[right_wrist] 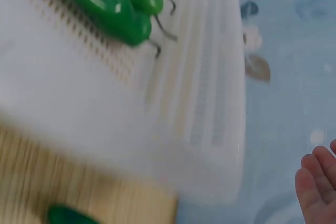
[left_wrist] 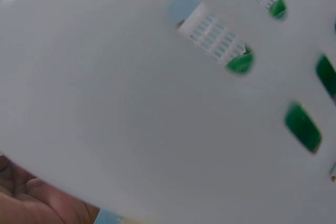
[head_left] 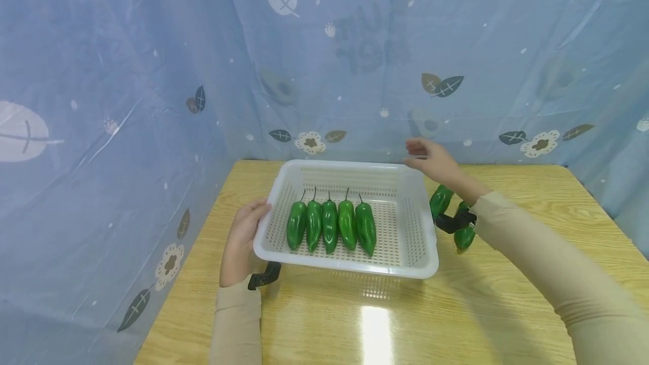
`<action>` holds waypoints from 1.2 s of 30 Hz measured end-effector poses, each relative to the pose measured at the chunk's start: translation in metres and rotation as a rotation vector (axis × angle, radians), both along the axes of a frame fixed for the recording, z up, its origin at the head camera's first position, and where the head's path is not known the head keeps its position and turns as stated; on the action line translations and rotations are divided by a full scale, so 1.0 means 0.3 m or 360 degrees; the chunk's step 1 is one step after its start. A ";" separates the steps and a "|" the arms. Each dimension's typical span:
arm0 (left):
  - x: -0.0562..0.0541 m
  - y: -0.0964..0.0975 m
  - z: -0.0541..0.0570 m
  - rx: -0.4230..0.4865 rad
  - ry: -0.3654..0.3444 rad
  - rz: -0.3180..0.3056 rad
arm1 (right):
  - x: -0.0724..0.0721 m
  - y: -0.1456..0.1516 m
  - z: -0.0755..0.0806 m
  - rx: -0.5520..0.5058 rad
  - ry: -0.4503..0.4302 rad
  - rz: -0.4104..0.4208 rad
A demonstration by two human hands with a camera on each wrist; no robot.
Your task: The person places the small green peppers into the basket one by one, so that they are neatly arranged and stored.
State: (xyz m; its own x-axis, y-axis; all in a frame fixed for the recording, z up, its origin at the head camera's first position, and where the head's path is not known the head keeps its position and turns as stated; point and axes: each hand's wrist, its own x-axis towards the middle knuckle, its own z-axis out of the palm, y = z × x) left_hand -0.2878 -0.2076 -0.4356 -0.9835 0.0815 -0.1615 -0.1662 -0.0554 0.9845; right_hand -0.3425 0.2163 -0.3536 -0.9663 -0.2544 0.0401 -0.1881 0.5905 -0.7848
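A white plastic basket (head_left: 345,266) with slotted sides holds several green peppers (head_left: 330,227) in a row, stems toward its far side. My left hand (head_left: 245,227) grips the basket's left rim. In the left wrist view, the smooth basket wall (left_wrist: 131,93) fills most of the picture, and part of the left hand (left_wrist: 42,200) shows at the lower left corner. My right hand (head_left: 431,161) is raised by the far right corner of the basket, holding nothing. The right wrist view shows its fingers (right_wrist: 315,174) extended, apart from the basket rim (right_wrist: 239,103).
On the wooden table (head_left: 547,252), right of the basket, lie a green pepper (head_left: 440,200) and another pepper (head_left: 463,236), partly hidden by the right wrist's camera strap. A blue patterned curtain (head_left: 365,61) hangs behind the table and along its left.
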 end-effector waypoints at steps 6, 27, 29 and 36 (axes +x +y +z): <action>-0.008 -0.010 -0.013 -0.0022 -0.0008 0.0015 | 0.026 0.118 -0.017 0.0029 -0.0037 -0.0093; -0.010 -0.006 -0.013 0.0012 -0.0002 0.0017 | 0.152 0.411 -0.282 0.0200 -0.0320 -0.0229; -0.011 -0.005 -0.015 0.0017 -0.0011 0.0016 | 0.159 0.411 -0.295 0.0198 -0.0322 -0.0228; -0.015 -0.005 -0.015 0.0029 -0.0003 0.0010 | 0.168 0.410 -0.333 0.0211 -0.0316 -0.0207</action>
